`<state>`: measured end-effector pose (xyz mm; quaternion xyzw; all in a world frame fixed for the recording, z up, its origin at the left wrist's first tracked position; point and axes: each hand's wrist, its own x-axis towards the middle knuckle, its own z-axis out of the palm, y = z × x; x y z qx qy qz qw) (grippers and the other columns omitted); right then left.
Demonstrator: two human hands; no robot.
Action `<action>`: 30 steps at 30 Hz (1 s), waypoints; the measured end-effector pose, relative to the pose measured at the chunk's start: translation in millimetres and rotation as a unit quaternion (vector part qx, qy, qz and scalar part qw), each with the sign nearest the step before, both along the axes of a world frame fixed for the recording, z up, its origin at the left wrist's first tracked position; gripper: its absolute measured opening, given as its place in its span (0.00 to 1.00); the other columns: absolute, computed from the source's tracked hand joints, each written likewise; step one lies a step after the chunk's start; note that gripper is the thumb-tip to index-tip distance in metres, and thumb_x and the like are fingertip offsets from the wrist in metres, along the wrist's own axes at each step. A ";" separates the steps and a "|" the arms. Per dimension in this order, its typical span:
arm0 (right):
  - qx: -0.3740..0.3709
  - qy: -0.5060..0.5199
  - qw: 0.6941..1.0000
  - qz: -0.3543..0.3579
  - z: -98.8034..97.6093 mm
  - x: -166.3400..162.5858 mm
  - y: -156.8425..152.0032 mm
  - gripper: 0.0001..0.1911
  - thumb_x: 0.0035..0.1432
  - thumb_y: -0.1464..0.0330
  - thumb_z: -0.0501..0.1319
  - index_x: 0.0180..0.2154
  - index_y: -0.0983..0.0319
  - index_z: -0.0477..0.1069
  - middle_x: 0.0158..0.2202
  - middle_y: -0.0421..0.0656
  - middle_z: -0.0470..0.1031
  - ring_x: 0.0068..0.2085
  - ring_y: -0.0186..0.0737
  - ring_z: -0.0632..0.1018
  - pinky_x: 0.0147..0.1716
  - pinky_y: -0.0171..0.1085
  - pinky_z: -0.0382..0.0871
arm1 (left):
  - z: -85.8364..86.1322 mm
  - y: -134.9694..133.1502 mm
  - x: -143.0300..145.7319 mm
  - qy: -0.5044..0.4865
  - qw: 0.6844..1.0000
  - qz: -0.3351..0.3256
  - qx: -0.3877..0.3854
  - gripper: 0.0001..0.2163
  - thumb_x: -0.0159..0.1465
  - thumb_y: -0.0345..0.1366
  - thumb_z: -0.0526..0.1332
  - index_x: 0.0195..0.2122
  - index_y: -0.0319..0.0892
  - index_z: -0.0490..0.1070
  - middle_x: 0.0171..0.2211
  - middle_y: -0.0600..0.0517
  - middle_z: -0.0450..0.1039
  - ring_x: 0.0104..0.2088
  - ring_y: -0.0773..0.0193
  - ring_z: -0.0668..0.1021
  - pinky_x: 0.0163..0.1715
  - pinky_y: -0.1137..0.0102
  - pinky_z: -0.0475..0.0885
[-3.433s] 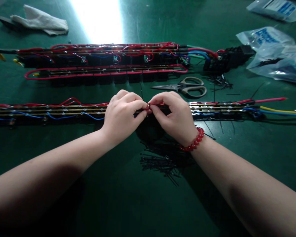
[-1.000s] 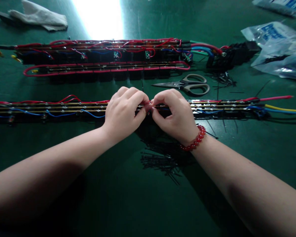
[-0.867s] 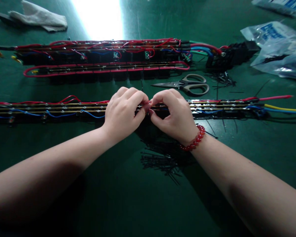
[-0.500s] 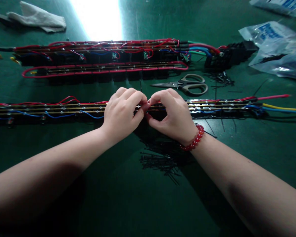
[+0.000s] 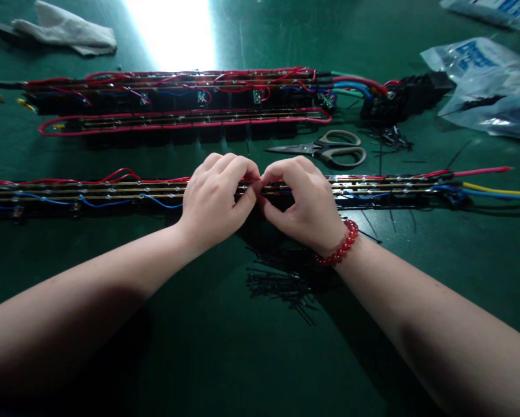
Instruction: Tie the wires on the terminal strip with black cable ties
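Your strip (image 5: pixel 156 196) has shiny metal bars (image 5: pixel 160 189) — dull cloth (image 5: pixel 69 32) lies at ten o'clock, crinkly plastic bags (image 5: pixel 475 61) at two.

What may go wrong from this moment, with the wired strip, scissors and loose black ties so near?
The left grip and right grip meet over the wired strip, so the blue wire beside the left might get tugged; fingers hide the exact contact. The scissors lie beyond the right grip, and a reach that way might brush the blades. The bead bracelet appears close to the loose black ties and might snag them.
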<state>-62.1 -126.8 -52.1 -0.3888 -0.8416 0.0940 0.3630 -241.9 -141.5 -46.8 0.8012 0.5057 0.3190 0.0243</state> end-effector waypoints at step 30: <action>0.026 0.001 1.000 0.006 -1.9 -0.6 1.0 0.08 0.53 0.70 0.61 0.38 0.58 0.68 0.36 0.42 0.77 0.40 0.45 0.76 0.40 0.44 0.69 | -1.1 0.9 -0.7 -0.010 1.000 -0.012 0.010 0.04 0.65 0.32 0.56 0.37 0.44 0.70 0.36 0.53 0.75 0.40 0.61 0.74 0.45 0.64 0.67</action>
